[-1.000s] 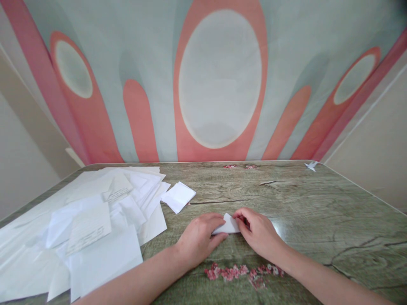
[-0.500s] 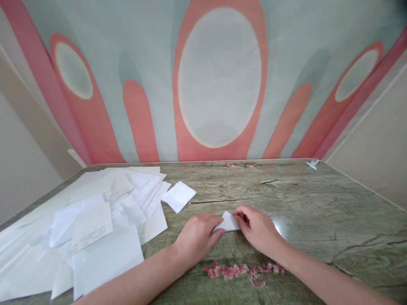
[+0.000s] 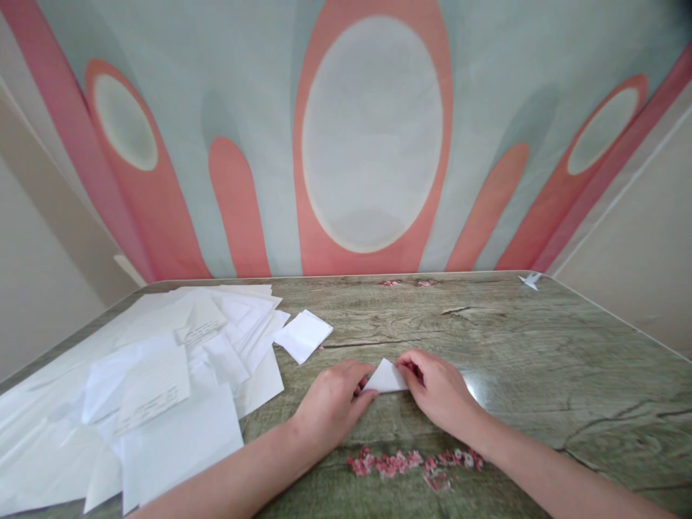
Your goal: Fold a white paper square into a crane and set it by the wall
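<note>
A small folded piece of white paper (image 3: pixel 386 378), triangular in outline with its point away from me, is held low over the wood-grain table (image 3: pixel 519 360). My left hand (image 3: pixel 336 396) grips its left corner between thumb and fingers. At the right edge, my right hand (image 3: pixel 435 386) pinches the paper, its other fingers curled in. Part of each end of the paper is hidden by the fingers. Beyond my left hand lies a small stack of square white papers (image 3: pixel 304 336).
A loose heap of white sheets (image 3: pixel 184 432), some with print, covers the left side of the table. A small folded white paper figure (image 3: pixel 530 280) sits at the far right corner. Pink flower prints (image 3: pixel 386 462) mark the tabletop near me. A patterned wall covering (image 3: pixel 373 137) rises behind.
The fingers of my left hand have shifted slightly on the paper, baring more of its left side. My right hand keeps its pinch in nearly the same place.
</note>
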{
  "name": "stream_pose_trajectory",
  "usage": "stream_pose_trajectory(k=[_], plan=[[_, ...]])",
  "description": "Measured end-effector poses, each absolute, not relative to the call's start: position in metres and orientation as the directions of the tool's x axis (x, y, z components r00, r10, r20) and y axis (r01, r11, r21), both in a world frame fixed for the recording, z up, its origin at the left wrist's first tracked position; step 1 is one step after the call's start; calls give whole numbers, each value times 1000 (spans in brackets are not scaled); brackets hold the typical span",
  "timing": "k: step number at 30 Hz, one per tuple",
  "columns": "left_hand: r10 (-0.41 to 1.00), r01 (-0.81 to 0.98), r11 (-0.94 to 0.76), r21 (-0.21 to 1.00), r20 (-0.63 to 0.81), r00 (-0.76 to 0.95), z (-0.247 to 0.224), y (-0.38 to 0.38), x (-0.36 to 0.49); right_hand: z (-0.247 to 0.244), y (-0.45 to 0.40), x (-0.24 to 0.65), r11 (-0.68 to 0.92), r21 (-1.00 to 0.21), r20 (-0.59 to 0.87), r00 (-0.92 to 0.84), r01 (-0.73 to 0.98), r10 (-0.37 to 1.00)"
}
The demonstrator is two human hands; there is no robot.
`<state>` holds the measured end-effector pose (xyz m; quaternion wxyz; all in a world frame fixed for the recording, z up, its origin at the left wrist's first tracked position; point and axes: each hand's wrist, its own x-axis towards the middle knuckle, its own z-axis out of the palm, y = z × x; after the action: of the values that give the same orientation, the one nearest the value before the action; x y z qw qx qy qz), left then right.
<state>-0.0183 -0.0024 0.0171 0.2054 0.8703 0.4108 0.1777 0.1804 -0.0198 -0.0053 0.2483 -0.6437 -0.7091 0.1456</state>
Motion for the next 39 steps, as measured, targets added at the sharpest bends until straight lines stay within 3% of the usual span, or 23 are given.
stream_pose_trajectory(k=[6, 10, 15, 21, 30, 39], plan=[[812, 652, -534, 537, 112, 573, 16, 1, -18, -5, -19, 180, 119, -527, 160, -39, 841, 986], [772, 653, -614, 444, 164, 615, 16, -1, -18, -6, -19, 180, 118, -523, 165, -36, 844, 986], [625, 556, -772, 308, 212, 751, 13, -5, -14, -7, -19, 180, 118, -508, 171, -34, 853, 985], [574, 523, -803, 284, 137, 807, 13, -9, -10, -6, -20, 180, 138, -502, 190, -47, 853, 981], [543, 504, -832, 233, 149, 827, 5, -1, -10, -9, -18, 182, 172, -519, 218, -66, 837, 974], [547, 508, -830, 228, 157, 823, 1, 1, -10, -8, 7, 204, 381, -657, 233, -306, 650, 923]])
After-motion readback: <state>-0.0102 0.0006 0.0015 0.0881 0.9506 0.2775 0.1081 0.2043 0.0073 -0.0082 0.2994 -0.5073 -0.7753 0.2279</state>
